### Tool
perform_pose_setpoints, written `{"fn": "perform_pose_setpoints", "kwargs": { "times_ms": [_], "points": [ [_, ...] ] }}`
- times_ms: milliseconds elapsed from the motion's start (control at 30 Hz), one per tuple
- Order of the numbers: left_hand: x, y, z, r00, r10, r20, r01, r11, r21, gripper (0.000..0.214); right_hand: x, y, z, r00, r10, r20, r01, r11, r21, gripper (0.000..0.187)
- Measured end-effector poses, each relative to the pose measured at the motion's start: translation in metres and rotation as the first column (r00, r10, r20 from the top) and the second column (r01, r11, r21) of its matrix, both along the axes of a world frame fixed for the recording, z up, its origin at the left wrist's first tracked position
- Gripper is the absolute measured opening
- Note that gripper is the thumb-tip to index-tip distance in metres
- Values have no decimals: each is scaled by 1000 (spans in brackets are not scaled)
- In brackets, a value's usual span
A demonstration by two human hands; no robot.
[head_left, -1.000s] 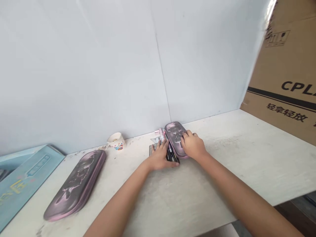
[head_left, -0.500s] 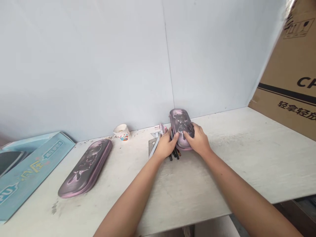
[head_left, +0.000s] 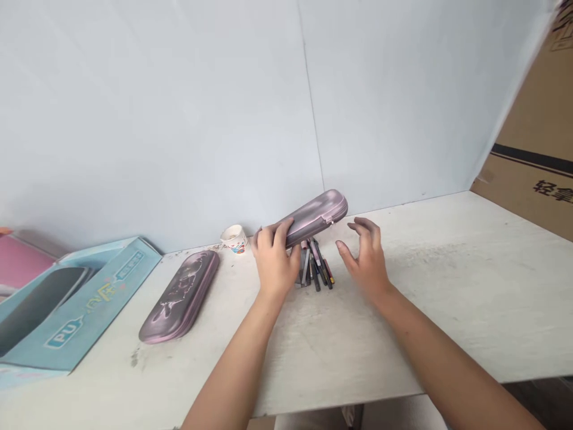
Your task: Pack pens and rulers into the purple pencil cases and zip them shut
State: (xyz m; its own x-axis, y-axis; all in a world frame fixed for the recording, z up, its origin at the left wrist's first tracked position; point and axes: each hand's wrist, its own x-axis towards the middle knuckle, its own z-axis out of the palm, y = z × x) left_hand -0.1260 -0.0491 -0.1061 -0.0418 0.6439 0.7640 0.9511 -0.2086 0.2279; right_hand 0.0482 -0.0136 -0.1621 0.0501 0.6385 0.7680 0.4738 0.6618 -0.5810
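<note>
My left hand (head_left: 277, 257) grips one end of a shiny pinkish-purple zippered pencil case (head_left: 320, 209), holding it tilted above the table. Its zipper pull shows at the right end, and the case looks closed. To the right of that end, my right hand (head_left: 367, 257) is open, with fingers apart and nothing in it. Under the raised case lies a bunch of pens (head_left: 319, 266), with a grey flat piece beside them, partly covered by my left hand. A second pencil case (head_left: 181, 295) of the same colour, with a raised pattern on its lid, rests to the left.
A paper cup (head_left: 234, 239) stands near the wall. At the left, a light-blue open box (head_left: 101, 304) holds dark cases and something pink. A large cardboard box (head_left: 532, 143) stands at the far right of the white table (head_left: 447, 298).
The held pencil case has turned from upright to lying slantwise, lid pattern no longer visible. My right hand has let go of it. The view has shifted slightly.
</note>
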Motion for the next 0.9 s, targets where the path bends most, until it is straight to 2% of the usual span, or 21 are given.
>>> {"fn": "perform_pose_setpoints", "kwargs": {
  "times_ms": [67,133,267,400,533,667,900],
  "points": [
    [-11,-4,-11,993,73,-94,-71,997,24,44,1,1,-2,999,-32,-6,32,999,4,39],
    [-18,-6,-24,986,112,-124,-108,993,37,44,0,1,-4,999,-42,12,42,999,18,40],
    [-21,-8,-39,979,96,-179,-94,995,18,44,-8,0,-7,995,-42,90,36,997,64,38],
    [-14,-9,-42,968,29,-251,-31,1000,-3,43,-15,-1,-8,981,-116,155,96,986,135,25],
    [-8,-10,-44,968,-5,-252,-4,999,-34,42,-13,-2,-7,971,-144,191,121,985,125,19],
    [-9,-10,-45,981,10,-196,-19,999,-46,44,-13,-3,-6,974,-137,178,117,986,119,21],
    [-11,-8,-46,985,31,-168,-39,998,-40,46,-15,-2,-6,972,-150,180,133,986,103,10]
  ]
}}
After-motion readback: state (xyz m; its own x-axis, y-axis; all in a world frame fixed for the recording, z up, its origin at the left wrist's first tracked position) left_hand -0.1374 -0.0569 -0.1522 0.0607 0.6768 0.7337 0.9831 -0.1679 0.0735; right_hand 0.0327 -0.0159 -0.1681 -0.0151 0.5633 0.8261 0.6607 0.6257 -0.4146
